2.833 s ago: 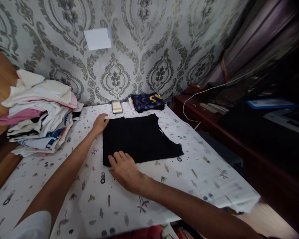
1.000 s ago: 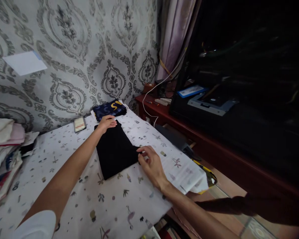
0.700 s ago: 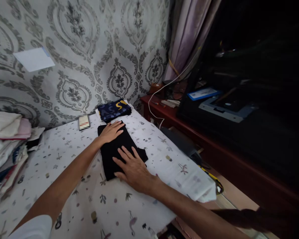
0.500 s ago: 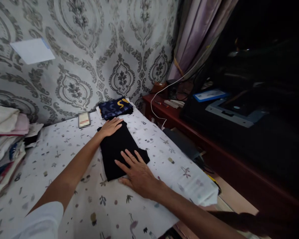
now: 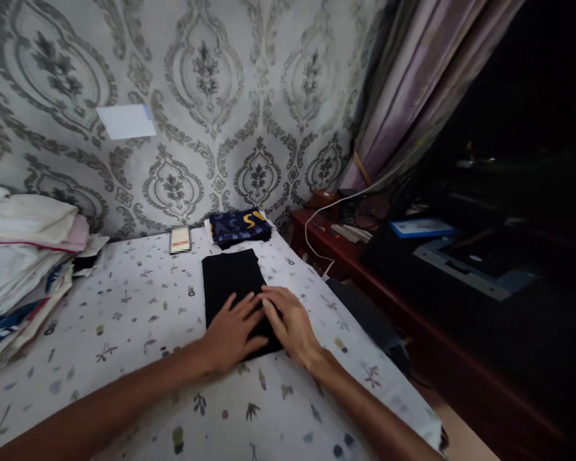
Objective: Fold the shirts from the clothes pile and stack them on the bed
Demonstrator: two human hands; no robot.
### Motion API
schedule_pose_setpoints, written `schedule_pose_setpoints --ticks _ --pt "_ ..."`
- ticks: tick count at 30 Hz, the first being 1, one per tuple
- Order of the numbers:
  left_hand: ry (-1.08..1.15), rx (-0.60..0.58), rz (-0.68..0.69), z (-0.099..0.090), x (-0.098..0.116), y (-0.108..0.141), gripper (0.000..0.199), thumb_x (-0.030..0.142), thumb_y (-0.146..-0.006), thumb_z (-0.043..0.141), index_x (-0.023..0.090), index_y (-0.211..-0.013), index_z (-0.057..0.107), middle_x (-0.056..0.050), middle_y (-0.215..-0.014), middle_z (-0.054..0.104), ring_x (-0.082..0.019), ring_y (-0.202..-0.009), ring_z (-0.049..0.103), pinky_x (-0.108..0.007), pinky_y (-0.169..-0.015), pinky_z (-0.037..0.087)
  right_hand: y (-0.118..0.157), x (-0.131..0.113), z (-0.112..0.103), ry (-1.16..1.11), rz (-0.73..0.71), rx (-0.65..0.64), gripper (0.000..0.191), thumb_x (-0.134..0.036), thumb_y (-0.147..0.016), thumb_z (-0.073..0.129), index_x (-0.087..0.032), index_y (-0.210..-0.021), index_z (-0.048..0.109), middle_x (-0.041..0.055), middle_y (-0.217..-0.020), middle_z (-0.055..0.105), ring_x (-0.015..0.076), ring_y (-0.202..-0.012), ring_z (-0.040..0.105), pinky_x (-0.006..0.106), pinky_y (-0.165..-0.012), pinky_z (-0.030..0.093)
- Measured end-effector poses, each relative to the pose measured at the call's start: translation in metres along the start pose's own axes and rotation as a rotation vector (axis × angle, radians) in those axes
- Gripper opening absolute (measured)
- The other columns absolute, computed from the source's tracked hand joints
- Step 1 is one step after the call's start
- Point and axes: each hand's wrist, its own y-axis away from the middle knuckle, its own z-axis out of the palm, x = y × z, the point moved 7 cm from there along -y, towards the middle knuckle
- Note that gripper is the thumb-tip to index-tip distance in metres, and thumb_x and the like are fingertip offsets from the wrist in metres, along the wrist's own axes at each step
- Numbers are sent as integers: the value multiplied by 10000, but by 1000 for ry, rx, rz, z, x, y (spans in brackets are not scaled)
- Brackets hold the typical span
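A black folded garment (image 5: 229,272) lies flat on the patterned white bed sheet (image 5: 153,314). My left hand (image 5: 234,330) rests on its near part, palm down with the fingers spread. At the garment's near right edge is my right hand (image 5: 292,323), its fingers stretched out and touching the black cloth; their tips almost meet those of my left hand. Just beyond the garment sits a folded stack of clothes (image 5: 237,225), with a navy piece bearing yellow and grey letters on top.
On the left rises a pile of clothes (image 5: 33,243), mostly white and pink. A small cream card (image 5: 180,239) lies near the patterned wall (image 5: 192,128). Along the right stands a dark red desk (image 5: 388,282) with a white cable (image 5: 312,224) and a blue-edged box (image 5: 422,228).
My left hand has come back from the garment's far end to its near part. My right hand has shifted to the near right edge, where the part sticking out no longer shows.
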Motion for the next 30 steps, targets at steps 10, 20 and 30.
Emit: schedule_pose_setpoints --ticks 10,20,30 --pt "444 364 -530 -27 -22 99 543 482 -934 525 346 -1447 410 -116 -1522 426 -316 -1410 410 -500 -1129 388 -157 52 117 286 -34 -685 444 -215 -914 575 -103 -1344 575 181 -1403 565 286 -1320 503 405 -1103 367" --pt "1142 37 -978 -8 -53 74 400 339 -648 773 188 -979 607 46 -595 568 -100 -422 452 -212 -361 305 -194 95 125 147 183 -837 449 -358 -656 843 -122 -1024 737 102 -1069 730 288 -1055 651 278 -831 482" --pt "1547 573 -1113 -52 -94 112 224 368 -686 730 246 -867 679 -59 -939 743 -229 -838 710 -288 -619 563 -122 125 66 -382 585 -651 191 -312 -749 731 -158 -851 681 39 -780 741 184 -735 701 255 -650 547"
